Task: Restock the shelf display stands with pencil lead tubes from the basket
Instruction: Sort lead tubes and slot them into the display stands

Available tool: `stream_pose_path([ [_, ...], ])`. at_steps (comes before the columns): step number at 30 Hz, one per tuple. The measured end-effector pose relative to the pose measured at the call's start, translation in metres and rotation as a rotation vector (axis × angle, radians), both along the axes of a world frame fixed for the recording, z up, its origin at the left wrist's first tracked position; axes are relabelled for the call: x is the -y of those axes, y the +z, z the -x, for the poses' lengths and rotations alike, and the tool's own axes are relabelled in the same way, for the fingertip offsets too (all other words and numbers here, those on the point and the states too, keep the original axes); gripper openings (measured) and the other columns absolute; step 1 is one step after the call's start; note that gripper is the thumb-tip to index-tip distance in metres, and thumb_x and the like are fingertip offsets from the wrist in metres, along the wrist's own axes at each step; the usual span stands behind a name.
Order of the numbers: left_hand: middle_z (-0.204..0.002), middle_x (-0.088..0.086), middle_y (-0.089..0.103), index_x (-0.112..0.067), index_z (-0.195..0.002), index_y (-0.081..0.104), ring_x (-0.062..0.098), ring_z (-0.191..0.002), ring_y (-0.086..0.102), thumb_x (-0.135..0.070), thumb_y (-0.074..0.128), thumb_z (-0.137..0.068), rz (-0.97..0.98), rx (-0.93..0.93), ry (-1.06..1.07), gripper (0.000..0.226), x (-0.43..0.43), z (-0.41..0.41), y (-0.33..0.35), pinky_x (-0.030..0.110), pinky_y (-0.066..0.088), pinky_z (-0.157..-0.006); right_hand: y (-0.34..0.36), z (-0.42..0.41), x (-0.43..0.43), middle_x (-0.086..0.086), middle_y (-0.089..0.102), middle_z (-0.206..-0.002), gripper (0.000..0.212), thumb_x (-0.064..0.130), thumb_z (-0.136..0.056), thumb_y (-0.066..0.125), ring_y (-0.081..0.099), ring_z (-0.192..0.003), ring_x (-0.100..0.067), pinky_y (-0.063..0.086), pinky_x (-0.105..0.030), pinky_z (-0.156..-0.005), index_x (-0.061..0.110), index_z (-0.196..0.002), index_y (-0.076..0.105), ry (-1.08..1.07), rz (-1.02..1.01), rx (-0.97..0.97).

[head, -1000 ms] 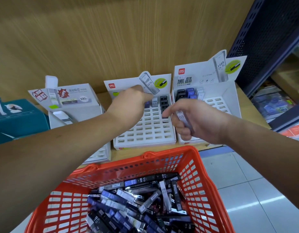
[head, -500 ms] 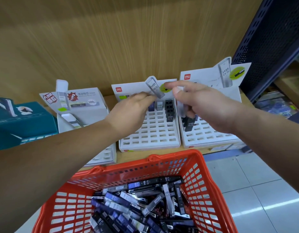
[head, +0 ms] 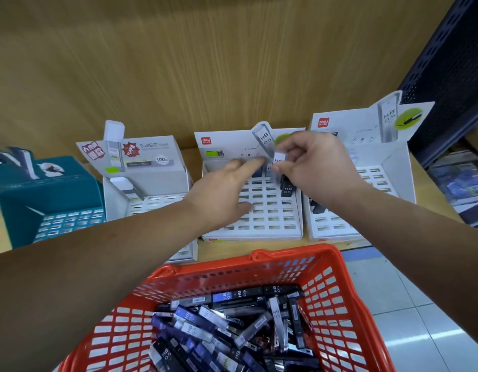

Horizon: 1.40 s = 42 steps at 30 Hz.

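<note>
Head camera looks down on a pale wooden shelf [head: 224,247] backed by a wood-grain panel [head: 205,63], with grey tiled floor [head: 420,304] at 4 o'clock and a dark perforated upright [head: 452,63] at 2. A teal box [head: 52,200] sits at 9 beside a row of white cardboard display stands. Over the middle stand [head: 272,218] the left hand [head: 227,194] reaches flat, fingers straight, covering its left slots. The right hand [head: 313,167], at 1, pinches a white-capped lead tube [head: 280,157]. At 6 the red plastic basket [head: 294,253] holds heaped pencil lead tubes [head: 232,326].
</note>
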<state>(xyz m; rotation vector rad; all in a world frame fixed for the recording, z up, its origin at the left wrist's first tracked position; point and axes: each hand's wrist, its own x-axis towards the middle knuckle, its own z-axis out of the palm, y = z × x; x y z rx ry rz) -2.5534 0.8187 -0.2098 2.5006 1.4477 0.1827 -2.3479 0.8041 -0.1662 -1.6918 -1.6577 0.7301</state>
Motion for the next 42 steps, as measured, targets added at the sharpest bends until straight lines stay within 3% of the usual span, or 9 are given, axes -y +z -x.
stream_pose_path([
  [2,-0.152,-0.006,0.044,-0.043,-0.158,0.020,0.024,-0.118,0.059,-0.041,0.077,-0.088,0.019,0.011,0.011,0.091,-0.001,0.001,-0.002,0.043,0.055,-0.091,-0.004,0.000,-0.001,0.003,0.070,-0.081,0.011,0.016,-0.088,0.080,0.064,-0.070,-0.009,0.053,-0.018,-0.050,0.021,-0.096,0.076,-0.017,-0.026,0.050],
  [4,-0.152,-0.008,0.045,-0.045,-0.158,0.021,0.021,-0.119,0.058,-0.042,0.078,-0.088,0.031,0.037,0.021,0.091,-0.002,0.003,-0.005,0.042,0.055,-0.092,-0.009,0.001,-0.003,0.004,0.074,-0.083,0.011,0.017,-0.093,0.074,0.069,-0.079,-0.015,0.061,-0.034,-0.072,0.020,-0.102,0.079,-0.004,-0.068,0.128],
  [9,-0.146,-0.009,0.052,-0.050,-0.155,0.020,0.019,-0.117,0.060,-0.046,0.078,-0.085,0.034,0.056,0.053,0.090,-0.003,0.005,-0.009,0.042,0.055,-0.091,-0.010,0.005,-0.007,0.007,0.076,-0.093,0.014,0.024,-0.096,0.068,0.067,-0.098,-0.020,0.057,-0.039,-0.079,0.029,-0.107,0.076,0.082,-0.073,0.371],
  [20,-0.144,-0.007,0.055,-0.051,-0.154,0.018,0.019,-0.119,0.060,-0.045,0.077,-0.086,0.044,0.043,0.061,0.091,0.000,0.006,-0.006,0.045,0.057,-0.090,-0.006,0.004,-0.014,0.002,0.074,-0.101,0.019,0.020,-0.098,0.062,0.065,-0.101,-0.024,0.045,-0.031,-0.069,0.030,-0.107,0.076,0.141,-0.043,0.601],
  [26,-0.135,-0.008,0.058,-0.043,-0.154,0.029,0.018,-0.117,0.060,-0.035,0.082,-0.082,0.094,0.106,0.058,0.090,0.004,0.004,0.003,0.044,0.055,-0.094,-0.023,0.009,-0.013,0.001,0.051,-0.093,0.013,0.017,-0.100,0.058,0.059,-0.102,-0.029,0.037,-0.034,-0.061,0.021,-0.099,0.071,0.204,-0.193,0.749],
  [31,-0.116,-0.007,0.061,-0.026,-0.140,0.054,0.014,-0.098,0.062,-0.028,0.082,-0.082,0.101,0.129,0.050,0.064,0.016,0.011,0.030,0.038,0.054,-0.090,-0.020,0.007,-0.005,-0.003,0.065,-0.107,0.017,0.029,-0.094,0.068,0.062,-0.103,-0.030,0.046,-0.035,-0.065,0.016,-0.105,0.069,0.196,-0.323,0.633],
  [35,-0.101,-0.008,0.066,-0.022,-0.121,0.067,0.011,-0.086,0.061,-0.029,0.076,-0.087,0.096,0.063,0.059,0.036,0.042,0.024,0.059,0.034,0.054,-0.082,0.000,0.020,0.029,-0.001,0.064,-0.084,0.021,0.038,-0.086,0.075,0.066,-0.083,-0.032,0.035,-0.030,-0.057,0.018,-0.083,0.072,0.227,-0.470,0.677],
  [39,-0.095,-0.010,0.069,-0.025,-0.115,0.070,0.011,-0.081,0.061,-0.030,0.074,-0.088,0.166,0.042,0.109,0.027,0.092,0.041,0.065,0.030,0.052,-0.078,0.021,0.031,0.086,0.007,0.066,-0.105,0.027,0.052,-0.097,0.055,0.065,-0.100,-0.022,0.051,-0.035,-0.071,0.030,-0.107,0.068,0.379,-0.036,0.817],
  [42,-0.094,-0.008,0.070,-0.024,-0.112,0.070,0.013,-0.084,0.063,-0.028,0.074,-0.089,0.286,0.132,0.200,0.024,0.142,0.053,0.050,0.035,0.056,-0.084,0.034,0.044,0.121,0.004,0.066,-0.119,0.036,0.058,-0.095,0.057,0.062,-0.112,-0.023,0.053,-0.038,-0.089,0.031,-0.118,0.066,0.498,0.357,0.909],
])
